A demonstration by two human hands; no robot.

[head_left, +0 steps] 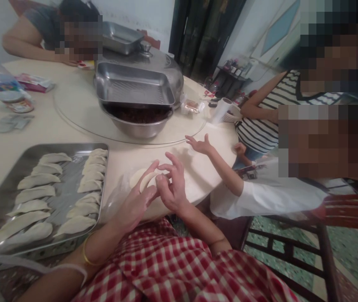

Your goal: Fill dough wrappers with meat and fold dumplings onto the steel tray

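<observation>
Close above the table's near edge, my left hand [141,199] and my right hand [173,188] pinch a pale folded dumpling [150,181] between them. The thumbs and fingers of both press along its edge, and part of it is hidden behind them. Just beyond lies a round dough wrapper [136,177], partly covered by my fingers, beside a clear plastic bag [116,196]. Left of my hands, a metal tray [67,191] bears two rows of folded dumplings.
On the turntable [81,119], a steel bowl [138,126] of dark filling sits under a tilted metal pan [135,84]. A child's hand [199,144] reaches over the table from the right. A jar [15,102] stands at left; a wooden chair [289,251] is at right.
</observation>
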